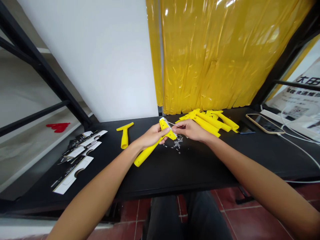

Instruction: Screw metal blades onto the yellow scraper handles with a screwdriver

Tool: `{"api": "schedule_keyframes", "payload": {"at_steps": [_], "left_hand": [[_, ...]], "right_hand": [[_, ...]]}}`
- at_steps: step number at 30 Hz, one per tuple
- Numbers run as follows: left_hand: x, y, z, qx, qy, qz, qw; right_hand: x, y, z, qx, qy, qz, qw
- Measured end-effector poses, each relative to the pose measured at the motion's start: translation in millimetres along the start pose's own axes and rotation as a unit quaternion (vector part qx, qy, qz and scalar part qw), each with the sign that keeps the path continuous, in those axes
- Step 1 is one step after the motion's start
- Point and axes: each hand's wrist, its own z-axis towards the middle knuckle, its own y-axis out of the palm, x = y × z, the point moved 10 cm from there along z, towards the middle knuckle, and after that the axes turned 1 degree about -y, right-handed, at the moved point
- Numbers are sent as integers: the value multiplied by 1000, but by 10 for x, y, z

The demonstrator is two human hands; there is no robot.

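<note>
**While 2 hands meet over a black bench (200, 166)**

Left hand (152, 137) closed around a yellow plastic scraper (147, 151), held above the bench; right hand (191, 130) pinching a thin metal pin (172, 124) at the scraper's head, above scattered small screws (177, 143); more scrapers (206, 121) piled beyond.

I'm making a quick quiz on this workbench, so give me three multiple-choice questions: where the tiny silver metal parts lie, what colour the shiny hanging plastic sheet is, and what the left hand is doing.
1. Where do the small silver parts lie?
A. On the black desktop
B. Inside a glass jar
C. On the floor

2. What colour is the glossy plastic sheet?
A. Red
B. Yellow
C. White

3. What is the left hand doing?
A. Resting flat on the desk
B. Hanging below the desk
C. Holding a yellow plastic T-handled tool

1: A, they are scattered on the desktop just below the hands.
2: B, the sheet hangs yellow behind the desk.
3: C, the fingers wrap around the tool.
</note>
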Motion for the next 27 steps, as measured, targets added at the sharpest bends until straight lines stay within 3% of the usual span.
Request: {"api": "schedule_keyframes", "payload": {"at_steps": [27], "left_hand": [[-15,-39,10,-10,15,12,1000]], "right_hand": [[-12,20,-8,-10,-11,-1,1000]]}}
